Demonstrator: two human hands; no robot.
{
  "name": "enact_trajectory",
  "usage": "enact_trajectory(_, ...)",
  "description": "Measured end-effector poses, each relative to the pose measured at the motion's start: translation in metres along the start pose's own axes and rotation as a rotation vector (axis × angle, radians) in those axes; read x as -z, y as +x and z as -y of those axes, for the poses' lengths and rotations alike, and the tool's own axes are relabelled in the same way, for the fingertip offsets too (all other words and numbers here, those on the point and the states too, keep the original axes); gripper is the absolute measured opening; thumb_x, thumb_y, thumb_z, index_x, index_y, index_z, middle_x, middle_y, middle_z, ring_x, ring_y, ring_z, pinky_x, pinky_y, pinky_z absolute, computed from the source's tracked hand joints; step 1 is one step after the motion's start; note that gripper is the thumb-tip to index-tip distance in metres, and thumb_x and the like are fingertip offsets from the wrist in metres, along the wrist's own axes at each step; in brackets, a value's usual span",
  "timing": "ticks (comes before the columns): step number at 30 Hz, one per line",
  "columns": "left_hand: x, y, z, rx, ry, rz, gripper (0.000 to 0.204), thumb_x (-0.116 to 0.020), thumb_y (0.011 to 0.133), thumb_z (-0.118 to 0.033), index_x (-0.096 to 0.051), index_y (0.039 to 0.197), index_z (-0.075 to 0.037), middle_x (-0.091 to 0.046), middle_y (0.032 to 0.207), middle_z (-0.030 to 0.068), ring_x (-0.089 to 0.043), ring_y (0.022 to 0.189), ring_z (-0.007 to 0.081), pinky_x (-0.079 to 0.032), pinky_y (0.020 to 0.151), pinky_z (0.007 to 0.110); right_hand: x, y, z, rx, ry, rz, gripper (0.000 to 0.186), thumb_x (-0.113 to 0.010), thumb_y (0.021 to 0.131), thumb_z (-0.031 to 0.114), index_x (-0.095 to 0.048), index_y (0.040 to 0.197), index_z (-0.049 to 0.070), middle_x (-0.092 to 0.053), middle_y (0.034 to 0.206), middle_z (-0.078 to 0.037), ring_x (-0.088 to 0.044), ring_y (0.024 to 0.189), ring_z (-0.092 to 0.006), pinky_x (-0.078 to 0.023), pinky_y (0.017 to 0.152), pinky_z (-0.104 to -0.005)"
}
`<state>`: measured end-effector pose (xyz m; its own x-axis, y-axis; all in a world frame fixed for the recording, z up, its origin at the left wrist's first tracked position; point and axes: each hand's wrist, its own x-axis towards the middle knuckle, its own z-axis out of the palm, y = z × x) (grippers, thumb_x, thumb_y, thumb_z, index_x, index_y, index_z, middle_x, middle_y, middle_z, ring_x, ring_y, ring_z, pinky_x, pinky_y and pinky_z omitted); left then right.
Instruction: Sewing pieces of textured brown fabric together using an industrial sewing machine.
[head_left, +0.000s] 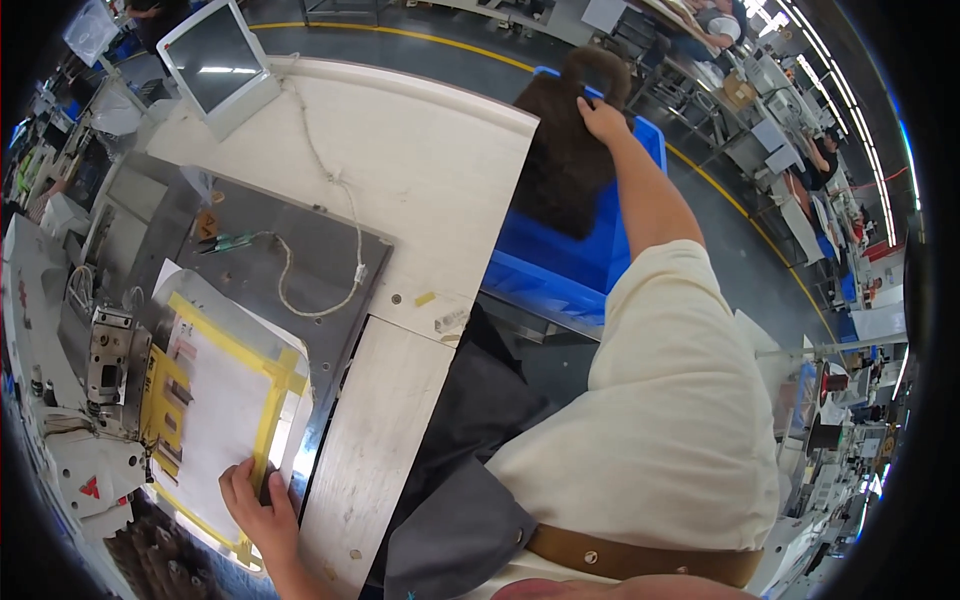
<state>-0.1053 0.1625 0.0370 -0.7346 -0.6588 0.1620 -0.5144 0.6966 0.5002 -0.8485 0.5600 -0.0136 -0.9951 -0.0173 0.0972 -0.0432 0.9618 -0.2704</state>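
My right arm stretches forward over a blue bin (648, 142). In my right hand (604, 122) is a dark brown furry piece (562, 150), bag-shaped with a handle-like loop at its top. It hangs over the bin's opening, and some of my fingers are hidden by it. My left hand (262, 508) lies on the near right edge of a flat white template (225, 400) bordered with yellow tape, its thumb apart from its fingers. The template sits on the metal bed beside the head of a sewing machine (110, 365).
A screen (212, 65) stands at the far left of the pale worktable (420, 130). A cord and a green pen-like tool (225, 243) lie on the grey plate (310, 230). Dark brown fur (160, 560) shows below the machine. People sit at benches far right.
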Motion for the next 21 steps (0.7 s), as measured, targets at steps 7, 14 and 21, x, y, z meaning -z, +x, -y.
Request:
enact_trajectory(7, 0.002, 0.002, -0.006, 0.021, 0.020, 0.005, 0.035, -0.070, 0.090, -0.010, -0.062, 0.122, 0.000, -0.057, 0.119, 0.0209, -0.058, 0.109, 0.0415, -0.048, 0.097, 0.047, -0.074, -0.052, -0.024, 0.205, -0.212, -0.003, 0.062, -0.050, 0.102, 0.061, -0.060, 0.140, 0.013, -0.055, 0.148, -0.028, -0.048, 0.141, -0.0490, -0.040, 0.114, -0.0620)
enact_trajectory(14, 0.004, 0.001, -0.005, -0.027, 0.070, -0.056, 0.037, -0.077, 0.085, -0.016, -0.067, 0.118, -0.003, -0.062, 0.114, 0.0209, -0.061, 0.106, 0.0412, -0.051, 0.094, 0.047, -0.027, -0.052, 0.001, 0.224, -0.385, 0.055, 0.054, -0.058, 0.100, 0.051, -0.062, 0.131, 0.007, -0.067, 0.132, -0.027, -0.066, 0.119, -0.0476, -0.052, 0.102, -0.0581)
enact_trajectory(21, 0.007, -0.003, 0.002, -0.097, 0.082, -0.106, 0.038, -0.080, 0.082, -0.018, -0.069, 0.116, -0.005, -0.065, 0.112, 0.0168, -0.062, 0.103, 0.0380, -0.050, 0.092, 0.047, 0.016, -0.100, 0.068, 0.364, -0.304, -0.243, 0.027, -0.056, 0.089, 0.018, -0.072, 0.104, 0.003, -0.071, 0.117, -0.027, -0.069, 0.109, -0.0451, -0.055, 0.095, -0.0535)
